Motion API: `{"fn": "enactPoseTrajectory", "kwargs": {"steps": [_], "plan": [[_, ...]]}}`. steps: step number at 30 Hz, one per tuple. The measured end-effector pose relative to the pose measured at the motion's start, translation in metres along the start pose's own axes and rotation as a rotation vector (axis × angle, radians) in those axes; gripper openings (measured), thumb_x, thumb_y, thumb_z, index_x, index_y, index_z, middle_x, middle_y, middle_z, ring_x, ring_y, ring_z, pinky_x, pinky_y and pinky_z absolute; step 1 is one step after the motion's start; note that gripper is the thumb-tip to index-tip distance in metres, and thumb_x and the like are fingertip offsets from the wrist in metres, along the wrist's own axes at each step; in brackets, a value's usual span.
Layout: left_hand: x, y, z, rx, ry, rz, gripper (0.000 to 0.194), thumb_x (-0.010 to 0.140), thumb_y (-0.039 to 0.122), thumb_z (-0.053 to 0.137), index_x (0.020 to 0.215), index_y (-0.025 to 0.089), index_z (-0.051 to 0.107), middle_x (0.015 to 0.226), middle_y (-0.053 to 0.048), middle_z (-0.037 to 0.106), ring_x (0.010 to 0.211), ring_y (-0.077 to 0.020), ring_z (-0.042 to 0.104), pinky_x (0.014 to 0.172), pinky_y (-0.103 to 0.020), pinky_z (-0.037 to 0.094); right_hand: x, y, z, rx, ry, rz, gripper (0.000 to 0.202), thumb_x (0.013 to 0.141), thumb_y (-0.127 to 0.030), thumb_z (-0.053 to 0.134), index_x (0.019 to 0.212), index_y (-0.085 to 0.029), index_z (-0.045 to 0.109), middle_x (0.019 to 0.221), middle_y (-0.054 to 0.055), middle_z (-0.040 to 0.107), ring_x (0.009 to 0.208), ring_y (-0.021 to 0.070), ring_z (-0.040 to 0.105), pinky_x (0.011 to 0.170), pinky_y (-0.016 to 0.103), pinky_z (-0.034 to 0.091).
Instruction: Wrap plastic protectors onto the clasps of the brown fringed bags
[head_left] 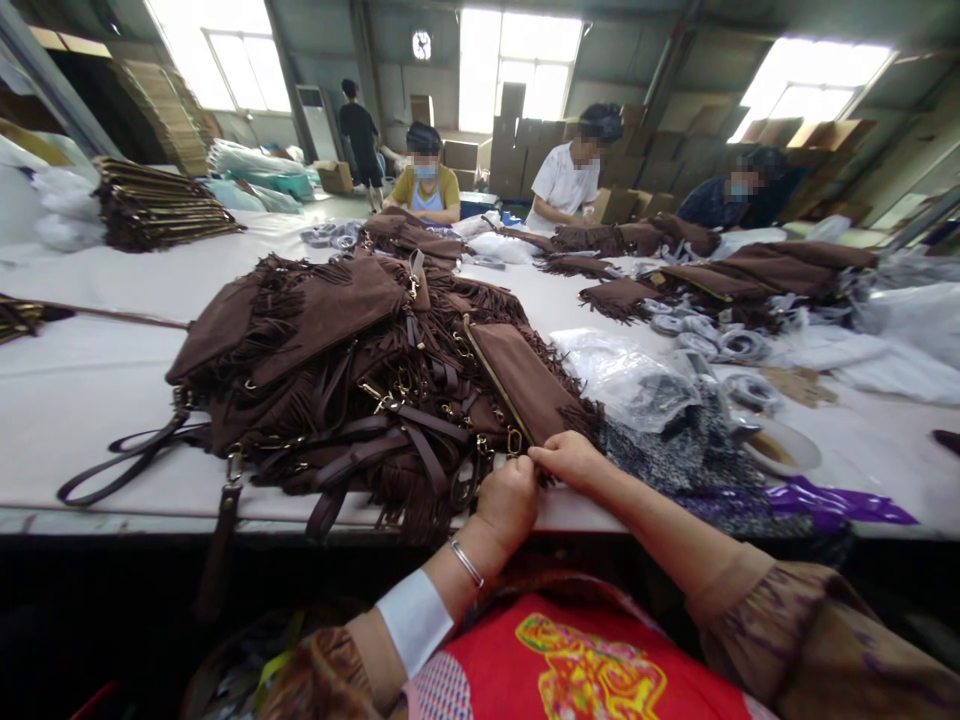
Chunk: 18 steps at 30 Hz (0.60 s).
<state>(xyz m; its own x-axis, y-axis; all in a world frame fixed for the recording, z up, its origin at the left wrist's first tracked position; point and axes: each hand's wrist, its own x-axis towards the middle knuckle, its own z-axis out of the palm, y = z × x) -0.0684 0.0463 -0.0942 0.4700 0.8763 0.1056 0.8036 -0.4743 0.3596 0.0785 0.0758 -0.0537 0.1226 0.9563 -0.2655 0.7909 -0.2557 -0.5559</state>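
At the table's front edge, my left hand (511, 502) is closed in a fist, with a gold clasp (514, 442) of a wrist strap showing just above it. The strap itself is mostly hidden in the fingers. My right hand (574, 460) pinches the near corner of a brown fringed pouch (521, 375), by the end of its gold zipper. Both hands almost touch. To the left lies a large heap of similar brown fringed pouches (322, 320), with dark wrist straps (360, 455) and gold clasps hanging toward the front edge.
Right of the hands are a clear plastic bag (622, 375), grey speckled material (652, 450), a tape roll (776, 445) and purple plastic (840, 502). More pouches (750, 275) lie farther right, and a stack (161, 205) stands back left. Several people are across the white table (97, 400).
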Motion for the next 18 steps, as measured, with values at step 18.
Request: {"fn": "enactPoseTrajectory", "kwargs": {"steps": [18], "plan": [[0.013, 0.003, -0.014, -0.209, -0.001, -0.108, 0.031, 0.096, 0.03, 0.033, 0.084, 0.016, 0.058, 0.08, -0.011, 0.069, 0.072, -0.0203, 0.065, 0.061, -0.029, 0.04, -0.041, 0.0, 0.004, 0.819, -0.085, 0.204, 0.014, 0.065, -0.026, 0.065, 0.068, -0.012, 0.066, 0.048, -0.004, 0.053, 0.034, 0.0022, 0.028, 0.033, 0.018, 0.016]]}}
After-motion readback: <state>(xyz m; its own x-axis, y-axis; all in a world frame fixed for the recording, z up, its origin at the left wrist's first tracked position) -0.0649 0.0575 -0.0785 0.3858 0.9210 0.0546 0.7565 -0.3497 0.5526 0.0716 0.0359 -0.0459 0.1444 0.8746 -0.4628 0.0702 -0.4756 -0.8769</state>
